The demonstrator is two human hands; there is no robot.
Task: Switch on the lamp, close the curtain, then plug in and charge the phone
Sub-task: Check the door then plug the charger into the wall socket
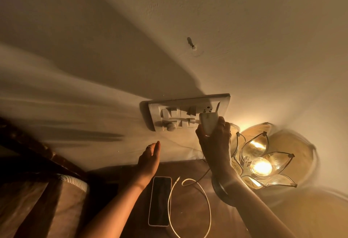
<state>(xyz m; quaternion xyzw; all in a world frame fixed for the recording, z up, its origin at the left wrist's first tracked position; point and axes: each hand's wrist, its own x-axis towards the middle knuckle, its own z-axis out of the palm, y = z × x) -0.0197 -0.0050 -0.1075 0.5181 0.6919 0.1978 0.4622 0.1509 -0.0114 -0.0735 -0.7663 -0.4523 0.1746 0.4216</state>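
Note:
My right hand [214, 143] grips a white charger plug [208, 123] and holds it against the socket at the right end of the white wall switchboard [188, 102]. Its white cable [208, 205] loops down over the wooden bedside table [190, 170], the free connector end lying beside the phone [160, 200]. The phone lies face up with a dark screen, not connected. My left hand [149, 159] hovers flat with fingers together, below the switchboard, holding nothing. The lotus-shaped glass lamp [263, 164] glows at the right.
A bed with a striped pillow [75, 181] and dark wooden headboard [37, 153] lies at the left. A nail [193, 46] sticks out of the wall above the switchboard. The lamp stands close to my right wrist.

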